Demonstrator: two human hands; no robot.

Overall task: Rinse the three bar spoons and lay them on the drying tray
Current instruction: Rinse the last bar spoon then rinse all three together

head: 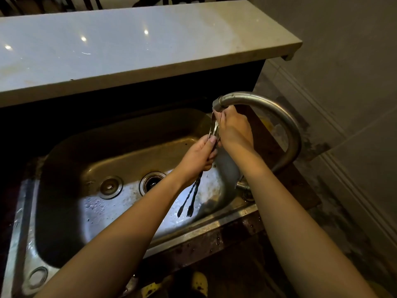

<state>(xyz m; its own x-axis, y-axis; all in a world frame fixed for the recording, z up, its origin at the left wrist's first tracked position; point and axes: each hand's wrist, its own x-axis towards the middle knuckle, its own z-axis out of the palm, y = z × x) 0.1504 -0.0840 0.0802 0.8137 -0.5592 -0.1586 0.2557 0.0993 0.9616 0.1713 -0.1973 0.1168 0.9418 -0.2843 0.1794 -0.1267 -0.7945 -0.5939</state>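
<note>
Gripping bar spoons [194,196] under the faucet [268,104]: left hand [198,155] closed, right hand [233,130] pinching bowls, above sink [214,224] rim.

You are looking at a dim, warm-toned view. Small ceiling-light reflections glare on the pale counter [129,39]. A bluish patch shines on the wet sink [103,209] floor, while its far wall sinks into black shadow. Straight edges bow from wide-angle distortion.

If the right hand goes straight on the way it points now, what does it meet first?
Most likely the faucet spout: the right hand points up and away, its fingertips just under the spout's outlet, on the bar spoons. Depth is unclear.
</note>
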